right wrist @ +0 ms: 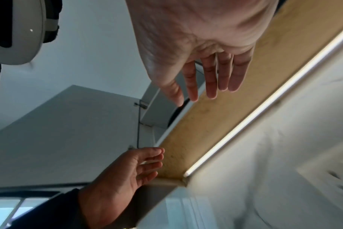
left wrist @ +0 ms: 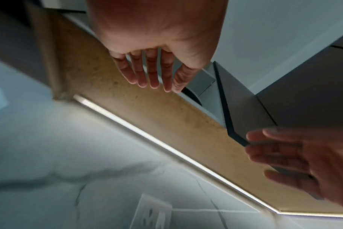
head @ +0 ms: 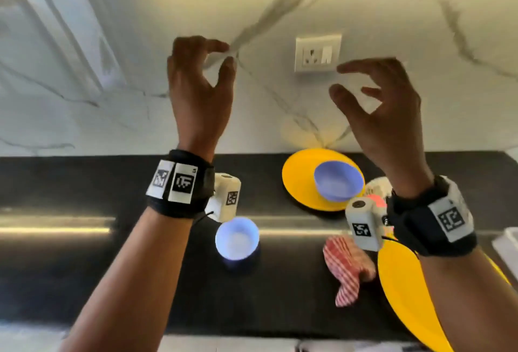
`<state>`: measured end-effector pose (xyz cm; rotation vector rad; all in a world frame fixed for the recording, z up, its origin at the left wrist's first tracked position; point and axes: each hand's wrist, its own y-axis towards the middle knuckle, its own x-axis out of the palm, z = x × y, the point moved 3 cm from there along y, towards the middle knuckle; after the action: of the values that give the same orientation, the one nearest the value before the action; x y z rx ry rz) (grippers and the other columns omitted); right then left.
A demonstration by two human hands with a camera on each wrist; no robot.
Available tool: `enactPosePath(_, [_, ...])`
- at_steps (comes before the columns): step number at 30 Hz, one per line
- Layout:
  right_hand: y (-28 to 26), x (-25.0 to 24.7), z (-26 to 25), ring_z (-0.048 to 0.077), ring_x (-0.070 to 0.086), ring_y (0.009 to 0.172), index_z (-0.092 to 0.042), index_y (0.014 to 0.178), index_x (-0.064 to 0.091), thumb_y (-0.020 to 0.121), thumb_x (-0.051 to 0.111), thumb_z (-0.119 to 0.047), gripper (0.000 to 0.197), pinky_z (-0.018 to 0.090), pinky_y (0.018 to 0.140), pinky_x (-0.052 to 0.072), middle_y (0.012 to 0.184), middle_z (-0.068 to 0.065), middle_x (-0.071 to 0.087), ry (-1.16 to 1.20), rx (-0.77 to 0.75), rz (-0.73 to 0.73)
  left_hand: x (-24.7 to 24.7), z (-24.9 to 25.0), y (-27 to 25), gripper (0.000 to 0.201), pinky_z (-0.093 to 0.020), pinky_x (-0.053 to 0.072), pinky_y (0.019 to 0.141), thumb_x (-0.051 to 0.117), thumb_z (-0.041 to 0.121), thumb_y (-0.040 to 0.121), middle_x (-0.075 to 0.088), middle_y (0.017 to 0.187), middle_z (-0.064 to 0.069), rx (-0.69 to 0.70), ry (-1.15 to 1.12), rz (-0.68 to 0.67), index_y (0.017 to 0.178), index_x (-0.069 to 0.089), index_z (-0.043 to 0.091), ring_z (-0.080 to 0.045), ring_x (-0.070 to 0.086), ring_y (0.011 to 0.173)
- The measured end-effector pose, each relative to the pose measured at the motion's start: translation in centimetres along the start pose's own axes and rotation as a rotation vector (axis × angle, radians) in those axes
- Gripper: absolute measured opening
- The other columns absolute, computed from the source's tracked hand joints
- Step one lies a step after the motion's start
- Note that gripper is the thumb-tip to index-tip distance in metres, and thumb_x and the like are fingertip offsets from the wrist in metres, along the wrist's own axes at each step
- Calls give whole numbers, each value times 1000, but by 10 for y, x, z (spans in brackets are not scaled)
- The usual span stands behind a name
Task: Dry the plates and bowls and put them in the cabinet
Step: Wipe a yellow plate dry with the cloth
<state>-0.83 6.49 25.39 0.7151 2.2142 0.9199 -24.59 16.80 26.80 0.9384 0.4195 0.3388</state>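
No brand or readable writing shows anywhere; the only markings are black-and-white coded squares on the black wristbands [head: 179, 183] and the small white camera blocks under each wrist.

From the head view, the left hand [head: 199, 91] and right hand [head: 386, 110] are both raised in front of the marble wall, empty, their fingers [head: 215, 46] loosely spread and holding nothing. A white socket plate [head: 318, 53] sits on the wall between them.

Below, on the dark tabletop [head: 84, 189], a yellow plate [head: 297, 180] near the wall carries a lilac bowl [head: 337, 180]. A second lilac bowl [head: 236, 239] stands alone, nearer the front, under the left wrist. A red-and-white striped cloth [head: 347, 267] lies crumpled just beside a second yellow plate [head: 406, 290] at the right front edge.

Only the wrist views look upward: they show the wooden underside of the cabinet [left wrist: 147, 111] with a lit strip light [left wrist: 166, 148] along it, and an open grey cabinet door [left wrist: 254, 99]. The right wrist view alone catches a white headset [right wrist: 16, 31] at its top left corner.
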Motion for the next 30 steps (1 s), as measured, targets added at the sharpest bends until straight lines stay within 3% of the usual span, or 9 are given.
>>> enactPosePath(2, [-35, 5, 30, 18, 60, 113, -20, 114, 70, 93, 66, -33, 24, 45, 94, 51, 115, -12, 58, -77, 58, -101, 14, -18, -38, 15, -48, 51, 94, 66, 23, 88, 61, 107, 9, -127, -18, -84, 101, 71, 18, -18, 63, 106])
enactPosePath(4, [-72, 8, 59, 19, 58, 111, -22, 112, 70, 91, 64, -42, 30, 38, 97, 46, 114, -12, 60, -125, 156, -230, 28, -32, -76, 12, -45, 51, 93, 65, 23, 88, 64, 105, 7, -238, -18, -180, 99, 70, 22, -18, 64, 102])
enactPosePath(6, [-110, 9, 88, 20, 56, 113, -25, 114, 70, 90, 65, -49, 35, 32, 95, 41, 117, -9, 62, -169, 288, -421, 43, -41, -112, 9, -41, 52, 92, 67, 21, 90, 68, 104, 4, -331, -31, -281, 96, 68, 27, -15, 66, 98])
enactPosePath(8, [-147, 10, 116, 22, 54, 120, -27, 122, 67, 87, 69, -51, 42, 35, 99, 41, 126, -3, 61, -248, 416, -652, 58, -46, -144, 9, -39, 54, 90, 68, 21, 91, 68, 104, 4, -409, -29, -384, 98, 68, 27, -14, 65, 97])
enactPosePath(11, [-188, 9, 144, 24, 49, 129, -31, 134, 59, 80, 65, -68, 66, 37, 108, 37, 135, 3, 55, -332, 556, -978, 82, -51, -183, 13, -36, 52, 81, 65, 21, 95, 67, 106, 1, -423, 123, -527, 107, 69, 19, -19, 63, 96])
enactPosePath(13, [-202, 7, 148, 23, 40, 137, -34, 141, 51, 83, 64, -67, 68, 36, 113, 31, 142, 1, 47, -344, 628, -1101, 99, -51, -204, 16, -34, 48, 77, 62, 22, 96, 66, 109, -2, -427, 240, -611, 110, 68, 17, -22, 61, 98])
enactPosePath(19, [-215, 9, 157, 26, 28, 146, -33, 151, 39, 88, 60, -65, 74, 38, 117, 29, 156, 1, 33, -341, 667, -1184, 155, -44, -240, 33, -42, 50, 86, 59, 24, 96, 61, 121, -6, -531, 267, -864, 129, 58, 20, -27, 58, 110])
enactPosePath(25, [-237, 17, 175, 35, 25, 147, -26, 154, 30, 84, 61, -69, 87, 45, 113, 35, 164, 10, 18, -451, 685, -1311, 199, -35, -262, 56, -47, 48, 95, 61, 22, 94, 57, 132, -13, -556, 185, -1041, 146, 41, 28, -33, 56, 117])
enactPosePath(30, [-251, 30, 181, 34, 6, 155, -22, 160, 18, 82, 71, -58, 101, 42, 120, 24, 168, 14, -3, -460, 711, -1333, 220, -41, -274, 63, -48, 45, 105, 61, 25, 96, 50, 146, -11, -506, 172, -1173, 153, 35, 37, -32, 52, 130])
